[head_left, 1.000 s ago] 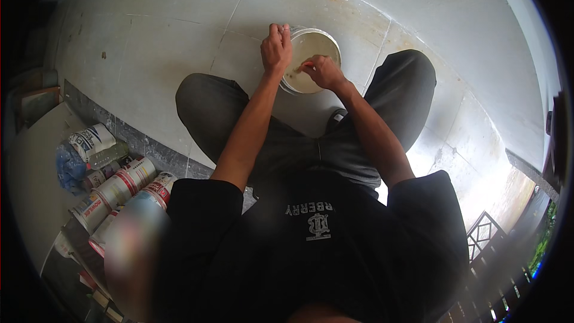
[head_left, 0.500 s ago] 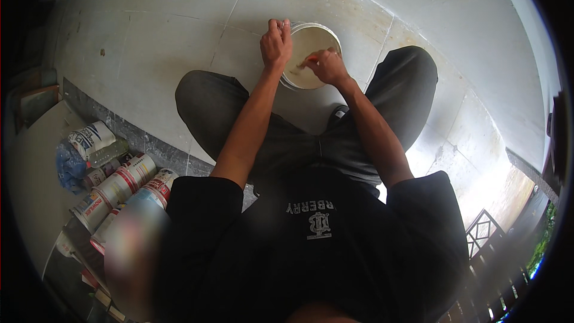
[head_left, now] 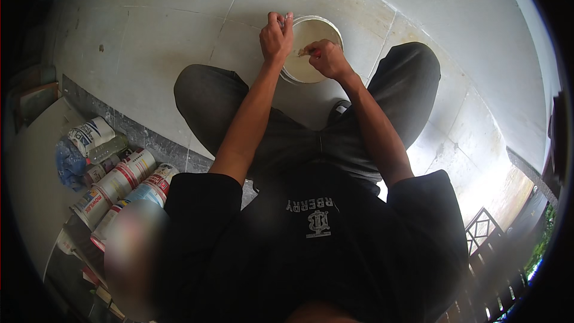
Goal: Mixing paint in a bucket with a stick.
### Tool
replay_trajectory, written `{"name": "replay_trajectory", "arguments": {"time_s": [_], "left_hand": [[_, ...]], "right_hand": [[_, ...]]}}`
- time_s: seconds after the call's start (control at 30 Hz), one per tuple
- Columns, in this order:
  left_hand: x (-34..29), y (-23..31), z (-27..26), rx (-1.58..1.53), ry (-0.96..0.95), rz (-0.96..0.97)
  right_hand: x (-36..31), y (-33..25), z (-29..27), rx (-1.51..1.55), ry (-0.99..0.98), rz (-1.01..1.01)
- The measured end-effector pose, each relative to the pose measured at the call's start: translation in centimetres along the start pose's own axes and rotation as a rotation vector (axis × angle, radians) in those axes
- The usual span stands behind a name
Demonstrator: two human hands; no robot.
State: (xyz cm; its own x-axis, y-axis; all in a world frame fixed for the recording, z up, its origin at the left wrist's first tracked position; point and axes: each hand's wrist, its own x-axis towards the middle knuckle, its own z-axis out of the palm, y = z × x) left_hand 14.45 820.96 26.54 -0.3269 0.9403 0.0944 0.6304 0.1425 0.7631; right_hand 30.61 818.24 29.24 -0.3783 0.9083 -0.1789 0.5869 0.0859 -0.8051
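Observation:
A round whitish bucket [head_left: 341,34] stands on the floor between my knees, with pale cream liquid [head_left: 308,73] inside. My left hand [head_left: 276,39] is closed on the bucket's left rim, fingers curled over the edge. Over the bucket's opening, my right hand [head_left: 329,61] grips what looks like a small paintbrush [head_left: 304,52]. Its orange-red handle shows between the fingers, and its pale tip points left above the liquid. Most of the handle is hidden in my fist.
Several paint cans [head_left: 122,179] lie stacked to my left, beside a blue plastic bag [head_left: 70,164] and a clear bottle [head_left: 113,149]. A white wall [head_left: 454,18] rises at the far right. My bent knees flank the bucket on the tiled floor [head_left: 173,36].
My right hand has lifted slightly, and the brush tip has swung up and to the right inside the bucket. My left hand keeps its hold on the rim.

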Motion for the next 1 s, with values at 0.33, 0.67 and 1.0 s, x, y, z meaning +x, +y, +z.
{"name": "replay_trajectory", "arguments": {"time_s": [0.33, 0.67, 1.0], "left_hand": [[0.2, -0.1, 0.3, 0.005, 0.009, -0.021], [0.6, -3.0, 0.9, 0.055, 0.054, -0.058], [1.7, 1.4, 0.3, -0.225, 0.016, -0.037]], "right_hand": [[-0.3, 3.0, 3.2, -0.060, -0.234, -0.320], [-1.3, -0.2, 1.2, -0.204, 0.021, -0.429], [-1.6, -0.5, 2.1, -0.574, 0.080, -0.517]]}}
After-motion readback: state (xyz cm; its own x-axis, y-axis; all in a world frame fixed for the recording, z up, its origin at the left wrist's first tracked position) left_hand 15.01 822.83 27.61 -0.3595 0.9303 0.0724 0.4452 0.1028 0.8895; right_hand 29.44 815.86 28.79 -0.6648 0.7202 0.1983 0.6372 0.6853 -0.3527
